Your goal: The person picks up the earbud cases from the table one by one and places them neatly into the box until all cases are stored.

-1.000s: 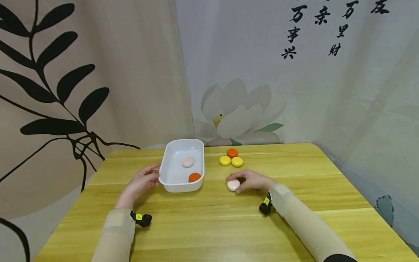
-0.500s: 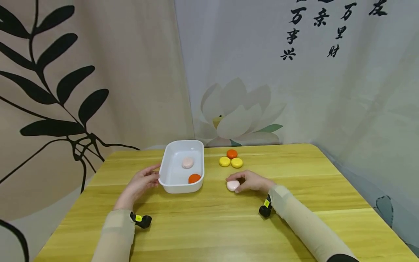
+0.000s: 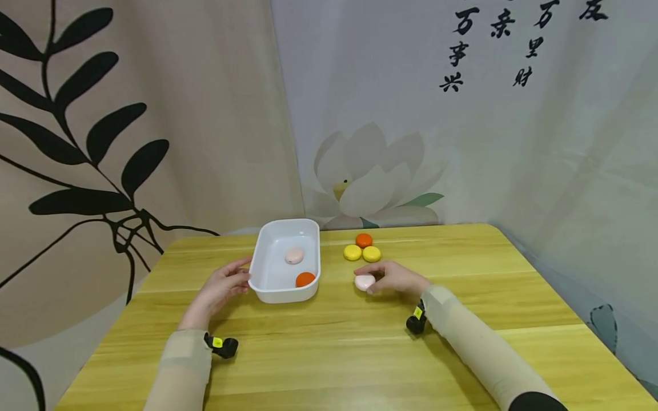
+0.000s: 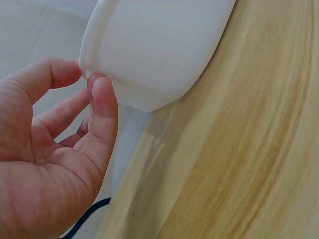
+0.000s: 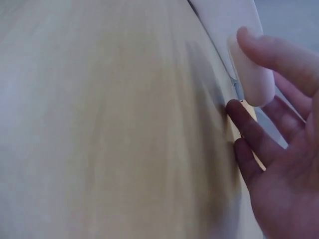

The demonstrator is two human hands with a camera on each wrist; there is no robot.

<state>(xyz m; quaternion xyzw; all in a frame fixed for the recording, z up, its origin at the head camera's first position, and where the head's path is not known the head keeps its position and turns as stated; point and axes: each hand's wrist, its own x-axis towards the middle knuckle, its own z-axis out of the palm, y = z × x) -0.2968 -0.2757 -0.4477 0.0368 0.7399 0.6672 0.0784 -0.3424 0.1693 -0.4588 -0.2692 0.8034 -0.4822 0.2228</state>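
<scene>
On the wood-grain table [image 3: 319, 359], seen from the head camera with twelve at the far side, the right hand [image 3: 393, 277] has its grip closed round a pale pink rounded disc [image 3: 364, 282], pinched between thumb and forefinger. That disc lies between three and four o'clock of a white rectangular tray [image 3: 288, 295] with rounded corners, apart from it. The left hand [image 3: 224, 285] is at the tray's eight o'clock, fingertips touching the rim from outside; I cannot tell whether its grip pinches the lip or merely rests there.

Inside the tray, a second pink disc [image 3: 295, 255] sits near the middle and an orange-red disc [image 3: 305, 279] near the five o'clock corner. At eleven o'clock from the right hand, three more discs sit close together: another orange-red disc [image 3: 364, 240] at the twelve of the group, two yellow discs [image 3: 352, 252] at its four and eight.

Cream sleeves [image 3: 182, 371] cover both forearms. Beyond the table hangs a fabric backdrop, with a dark leafy branch [image 3: 115, 131] towards ten o'clock, a pale lotus [image 3: 372, 188] at twelve and black Chinese characters [image 3: 458, 53] at one.
</scene>
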